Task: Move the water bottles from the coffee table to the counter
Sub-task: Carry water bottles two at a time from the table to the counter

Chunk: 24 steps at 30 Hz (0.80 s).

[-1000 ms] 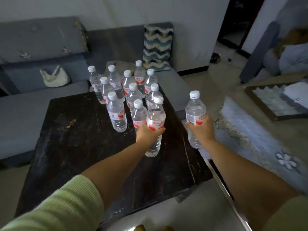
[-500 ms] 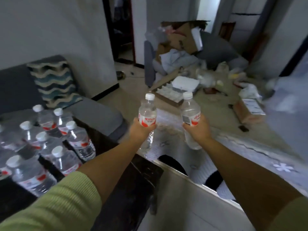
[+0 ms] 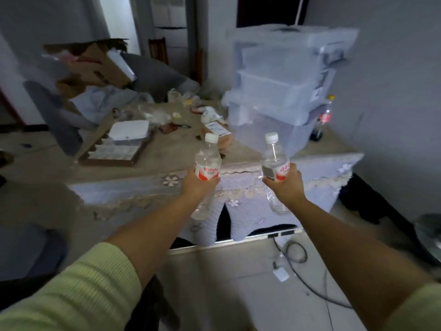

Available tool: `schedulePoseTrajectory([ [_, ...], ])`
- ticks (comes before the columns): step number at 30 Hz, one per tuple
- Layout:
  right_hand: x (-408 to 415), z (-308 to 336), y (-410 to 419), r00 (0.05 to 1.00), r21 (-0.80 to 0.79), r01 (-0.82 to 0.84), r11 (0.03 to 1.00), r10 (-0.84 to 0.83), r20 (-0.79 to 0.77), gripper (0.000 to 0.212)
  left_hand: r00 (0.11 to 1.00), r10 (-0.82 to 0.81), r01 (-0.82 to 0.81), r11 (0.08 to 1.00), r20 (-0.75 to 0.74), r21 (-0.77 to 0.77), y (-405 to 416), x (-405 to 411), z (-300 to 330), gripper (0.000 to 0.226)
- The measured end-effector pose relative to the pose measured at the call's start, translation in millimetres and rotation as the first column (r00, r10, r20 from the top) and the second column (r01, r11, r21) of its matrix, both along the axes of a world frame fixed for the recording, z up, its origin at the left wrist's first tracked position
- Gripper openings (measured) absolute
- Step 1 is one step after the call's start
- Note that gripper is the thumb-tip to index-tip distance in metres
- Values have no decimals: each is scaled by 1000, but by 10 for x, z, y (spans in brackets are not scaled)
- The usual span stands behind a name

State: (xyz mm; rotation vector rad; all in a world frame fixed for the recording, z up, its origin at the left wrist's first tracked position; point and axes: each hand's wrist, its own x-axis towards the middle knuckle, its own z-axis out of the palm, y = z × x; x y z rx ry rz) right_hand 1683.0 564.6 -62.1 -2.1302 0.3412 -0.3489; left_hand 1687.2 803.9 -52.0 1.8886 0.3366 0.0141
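I hold one clear plastic water bottle with white cap in my left hand and a second one in my right hand, fingers wrapped around each label. Both stand upright, in the air. The counter with pale lace cloth lies just ahead and below, I think slightly nearer the right hand.

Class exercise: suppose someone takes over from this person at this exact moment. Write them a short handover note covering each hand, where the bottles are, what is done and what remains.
Left hand: grips one water bottle upright around its label.
Right hand: grips a second water bottle the same way.
Both bottles are carried in the air in front of a surface draped with a lace-edged cloth, with stacked clear storage bins behind it.
Done: two bottles picked up.
Left: set both down on the counter. The coffee table is out of view, so bottles remaining there cannot be counted.
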Motion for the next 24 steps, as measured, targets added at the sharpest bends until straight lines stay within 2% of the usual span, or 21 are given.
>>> schedulePoseTrajectory([
  [6, -558, -46, -1161, 955, -24, 292, 956, -293, -46, 73, 966, -259, 258, 964, 17, 63, -1162, 55, -14, 66],
  [12, -1087, -84, -2156, 889, -36, 454, 890, -455, -56, 73, 884, -465, 459, 882, 41, 105, -2360, 73, -47, 64],
  [16, -1583, -92, -2975, 809, -48, 583, 811, -585, -54, 74, 780, -625, 615, 775, 31, 145, -3391, -127, -80, 60],
  [24, -2742, -62, -4065, 625, -31, 779, 626, -779, -54, 75, 558, -829, 818, 554, 19, 156, -5011, -836, -84, 60],
])
